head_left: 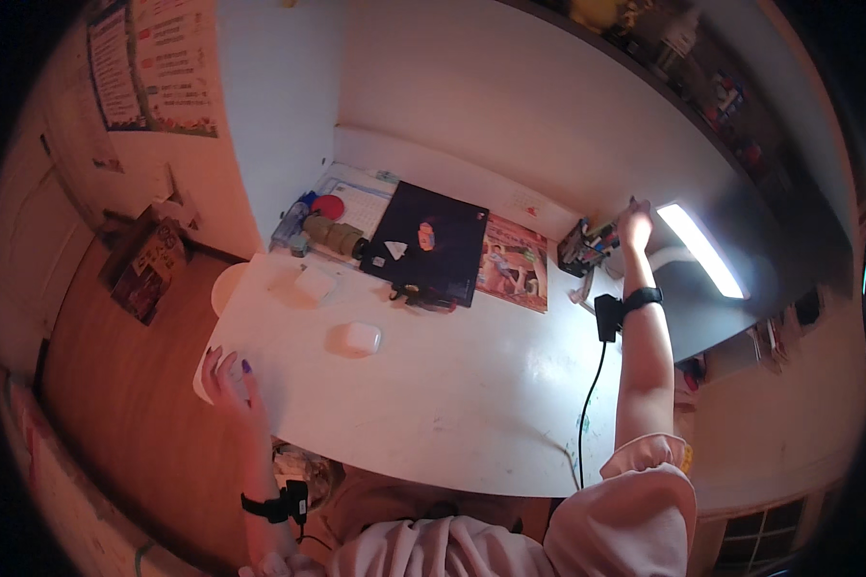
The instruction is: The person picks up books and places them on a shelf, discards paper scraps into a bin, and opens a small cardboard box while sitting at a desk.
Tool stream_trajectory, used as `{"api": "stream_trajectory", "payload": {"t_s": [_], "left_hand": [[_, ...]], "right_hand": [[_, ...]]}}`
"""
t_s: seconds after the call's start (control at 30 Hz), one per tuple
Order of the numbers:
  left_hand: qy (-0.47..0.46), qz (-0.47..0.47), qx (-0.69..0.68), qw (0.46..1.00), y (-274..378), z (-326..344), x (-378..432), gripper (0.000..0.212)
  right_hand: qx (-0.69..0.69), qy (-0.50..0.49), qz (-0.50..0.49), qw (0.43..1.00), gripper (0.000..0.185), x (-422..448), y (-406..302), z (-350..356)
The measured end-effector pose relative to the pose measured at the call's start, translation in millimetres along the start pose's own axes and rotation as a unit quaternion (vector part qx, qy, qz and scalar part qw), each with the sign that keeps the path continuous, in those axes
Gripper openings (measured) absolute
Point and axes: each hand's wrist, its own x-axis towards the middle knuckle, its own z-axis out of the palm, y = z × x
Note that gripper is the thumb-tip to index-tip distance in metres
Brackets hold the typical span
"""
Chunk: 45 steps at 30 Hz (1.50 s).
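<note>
My right hand [636, 223] is raised beside the glowing lamp head [703, 251], above a black pen holder [581, 249] with pens; whether it touches or grips anything cannot be told. Near the left edge of the white desk [469, 382], my left hand [237, 386] has its fingers apart and holds nothing. On the desk between my arms lie a small white rounded case [362, 337] and a larger white block-like item [314, 285]. Behind them a dark flat laptop-like panel [433, 216] bears stickers, with a dark tangled item [426, 296] at its front edge.
A picture book [514, 263] lies right of the dark panel. An olive-coloured cylindrical item [332, 236] and a red round lid [327, 207] are at the back left. A dark shelf edge runs overhead. A cable [592, 404] hangs from my right wrist. A printed box [151, 270] stands beyond the desk's left side.
</note>
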Motion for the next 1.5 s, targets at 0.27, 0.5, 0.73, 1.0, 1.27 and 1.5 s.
{"api": "stream_trajectory", "payload": {"t_s": [0.27,0.5,0.73,1.0,1.27,1.5], "left_hand": [[-0.023,-0.033,-0.015,0.999,-5,9,-4,0.024],[-0.032,-0.034,-0.020,0.999,-22,6,-5,0.024],[-0.020,-0.018,-0.013,1.000,-31,-1,-4,0.023],[-0.047,-0.032,-0.016,0.998,-37,-11,1,0.022],[-0.053,-0.045,-0.008,0.998,-45,-11,3,0.024],[-0.052,-0.032,0.009,0.998,-57,-10,-1,0.025]], "right_hand": [[-0.113,0.105,-0.091,0.984,0.031,11,37,-22],[-0.152,0.085,-0.048,0.984,0.033,-6,16,-24],[-0.118,0.185,-0.214,0.952,0.038,-25,23,-38],[-0.218,0.249,-0.164,0.929,0.036,-33,31,-43],[-0.177,0.274,-0.145,0.934,0.030,-40,42,-43],[-0.126,0.156,-0.022,0.980,0.027,-44,63,-8]]}}
